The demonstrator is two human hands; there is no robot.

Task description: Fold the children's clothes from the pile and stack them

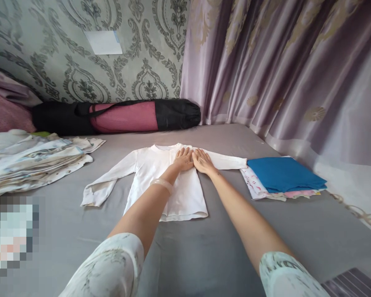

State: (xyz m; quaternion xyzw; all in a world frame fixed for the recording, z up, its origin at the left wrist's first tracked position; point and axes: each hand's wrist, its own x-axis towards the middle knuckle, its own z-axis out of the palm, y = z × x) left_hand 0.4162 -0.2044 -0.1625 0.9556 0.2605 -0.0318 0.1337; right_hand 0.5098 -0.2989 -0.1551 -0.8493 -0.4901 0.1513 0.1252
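A small white long-sleeved shirt (153, 171) lies spread out on a grey bed sheet (231, 247). Its left-side sleeve slants down toward me with a bend near the cuff, and the other sleeve stretches out to the right. My left hand (183, 160) rests flat on the shirt's upper part near the neckline, a pale bangle on that wrist. Right beside it, my right hand (203, 161) lies flat by the shoulder, fingers extended. The right cuff reaches the edge of a pile of folded clothes with a blue garment (286, 175) on top.
A stack of light patterned clothes (34, 161) sits at the left. Against the patterned wall lies a long black and pink bag (123, 117). Purple curtains (250, 62) hang along the right. A pixelated patch covers the lower left. A dark striped item (354, 282) shows at lower right.
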